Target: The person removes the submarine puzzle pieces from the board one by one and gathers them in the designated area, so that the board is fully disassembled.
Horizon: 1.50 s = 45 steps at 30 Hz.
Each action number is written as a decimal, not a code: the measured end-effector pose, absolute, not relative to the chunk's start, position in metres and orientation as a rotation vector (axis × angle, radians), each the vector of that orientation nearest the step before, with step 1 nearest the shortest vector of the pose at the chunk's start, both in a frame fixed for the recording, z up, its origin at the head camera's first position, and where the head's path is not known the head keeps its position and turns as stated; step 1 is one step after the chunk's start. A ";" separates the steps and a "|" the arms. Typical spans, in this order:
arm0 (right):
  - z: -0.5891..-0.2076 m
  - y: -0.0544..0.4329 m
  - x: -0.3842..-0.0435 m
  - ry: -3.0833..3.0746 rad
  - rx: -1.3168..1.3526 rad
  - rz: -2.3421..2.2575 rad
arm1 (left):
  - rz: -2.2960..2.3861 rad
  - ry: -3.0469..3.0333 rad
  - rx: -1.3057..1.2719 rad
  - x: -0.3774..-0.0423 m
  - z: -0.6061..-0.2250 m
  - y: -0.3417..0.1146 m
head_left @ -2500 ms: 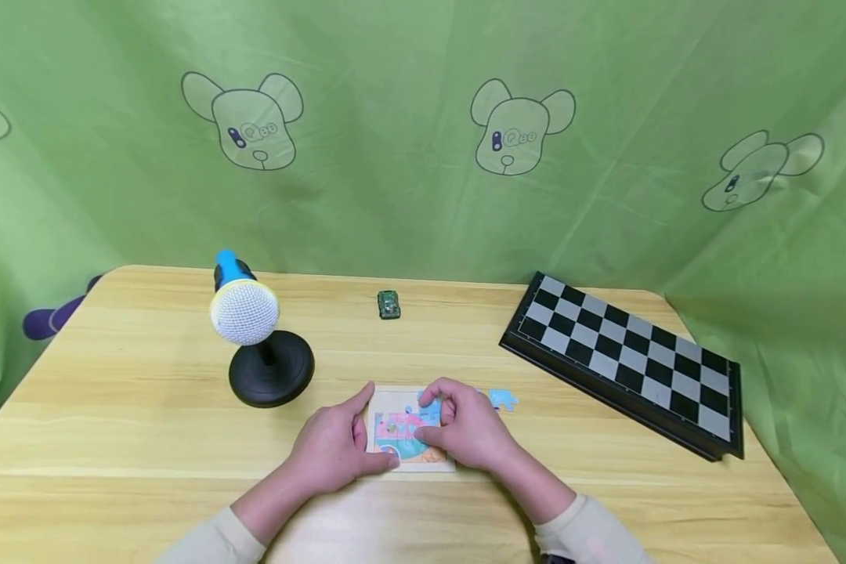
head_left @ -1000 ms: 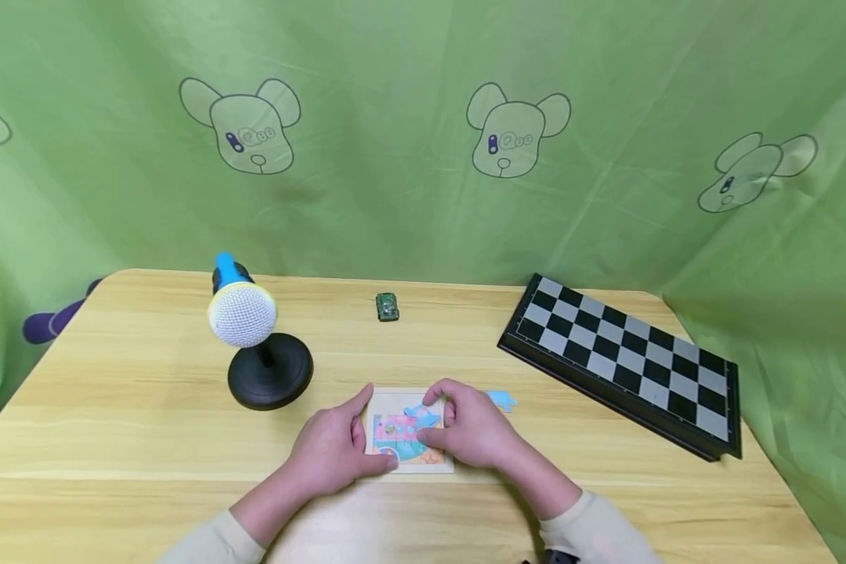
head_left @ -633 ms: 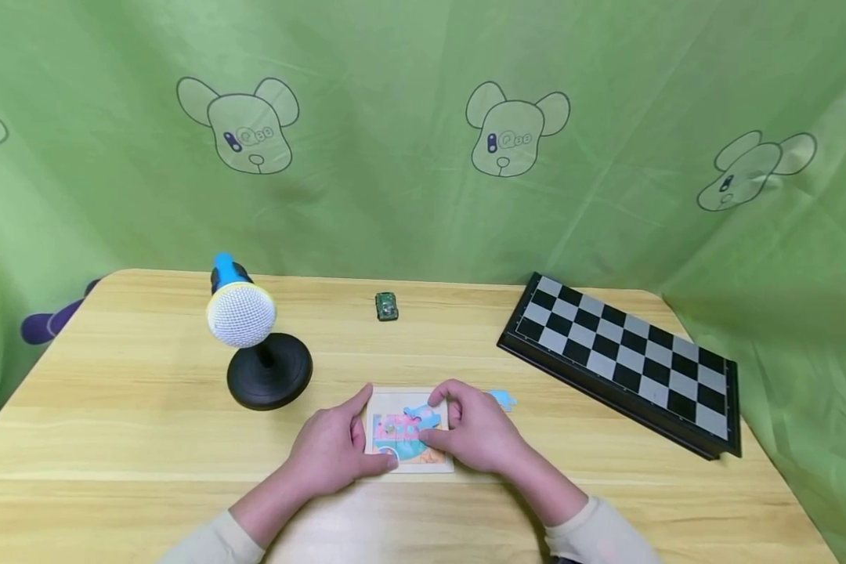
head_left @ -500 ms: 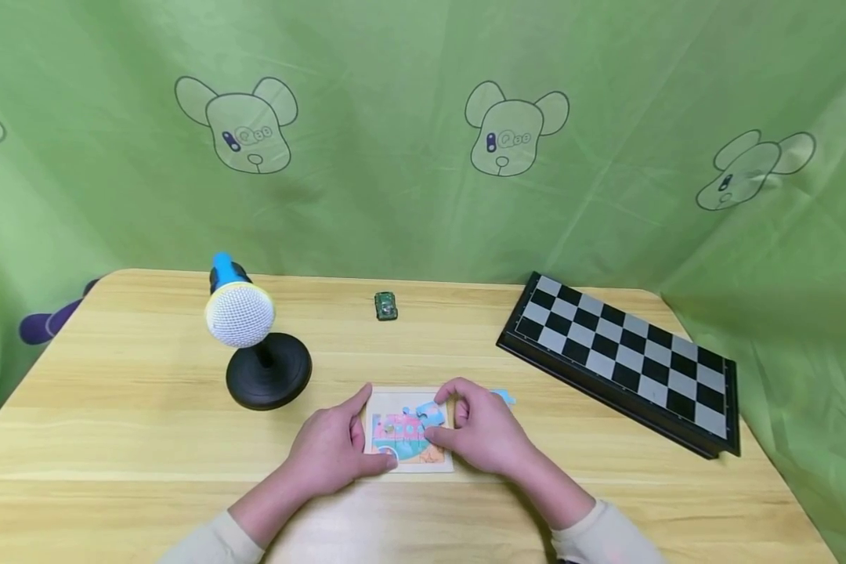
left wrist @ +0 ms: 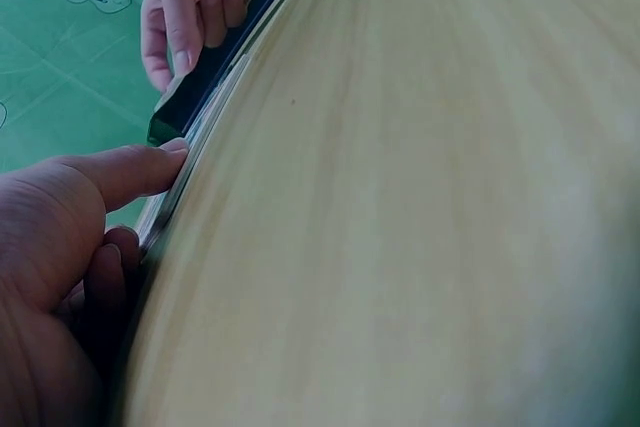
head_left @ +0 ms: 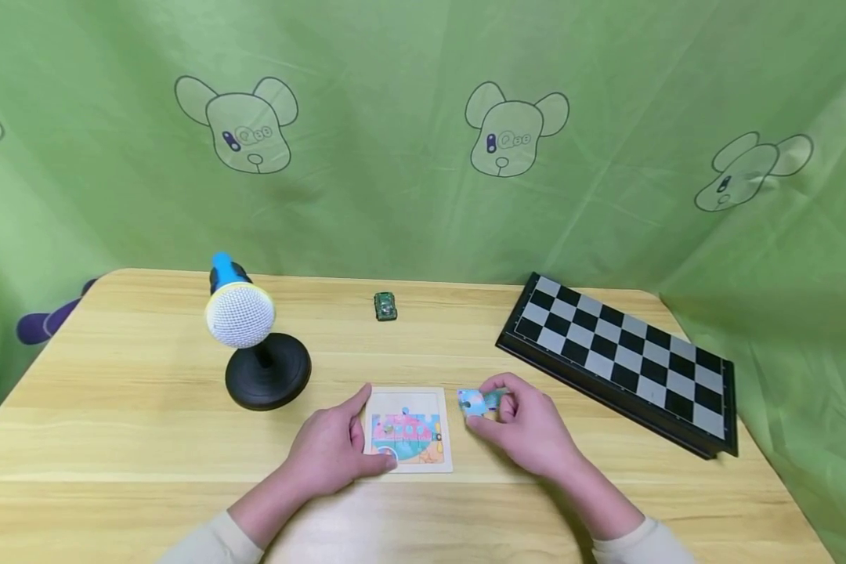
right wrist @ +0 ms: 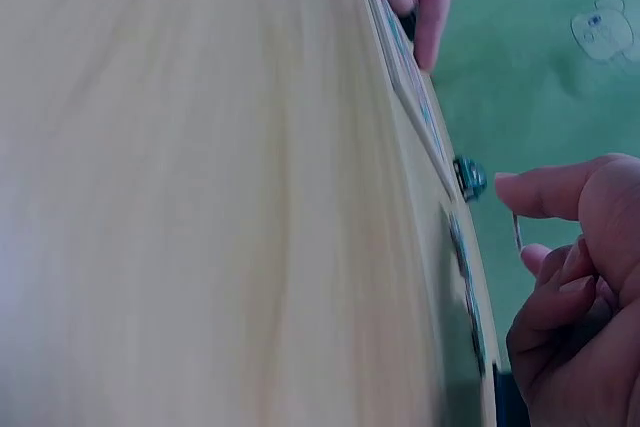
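Brace the pale, square puzzle board (head_left: 398,398) your left hand (head_left: 331,452) grips, and pinch lightly the thin blue jigsaw piece (head_left: 471,403) your right hand (head_left: 533,432) holds.

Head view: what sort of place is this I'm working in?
Probably an indoor play corner or small filming setup: a green, cartoon-printed cloth hangs behind a wood-grain table, which bears a jigsaw tray and a checkered board.

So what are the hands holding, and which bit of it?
The right hand pinches a puzzle piece by two opposite edges. The left hand holds the puzzle board by its left side.
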State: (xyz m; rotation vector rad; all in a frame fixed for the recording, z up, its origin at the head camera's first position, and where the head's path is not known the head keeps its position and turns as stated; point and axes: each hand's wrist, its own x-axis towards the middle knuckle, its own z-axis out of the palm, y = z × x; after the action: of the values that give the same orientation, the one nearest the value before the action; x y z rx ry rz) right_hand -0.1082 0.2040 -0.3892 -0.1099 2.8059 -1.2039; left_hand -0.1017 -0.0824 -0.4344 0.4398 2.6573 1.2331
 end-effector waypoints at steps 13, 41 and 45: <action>-0.395 0.250 -0.108 2.921 -0.052 -1.163 | 1.227 2.656 0.439 -0.102 -0.435 -0.082; -0.409 0.275 -0.116 2.949 0.083 -0.960 | 1.243 2.652 0.443 -0.102 -0.434 -0.082; -0.410 0.275 -0.116 2.938 0.108 -0.960 | 1.246 2.647 0.434 -0.101 -0.434 -0.082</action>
State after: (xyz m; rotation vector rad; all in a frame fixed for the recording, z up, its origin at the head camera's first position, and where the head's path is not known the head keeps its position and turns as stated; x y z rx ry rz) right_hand -0.1161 0.2753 -0.4101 0.1078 2.9385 -0.9600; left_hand -0.1015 -0.0823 -0.4341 0.4336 2.6466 1.2460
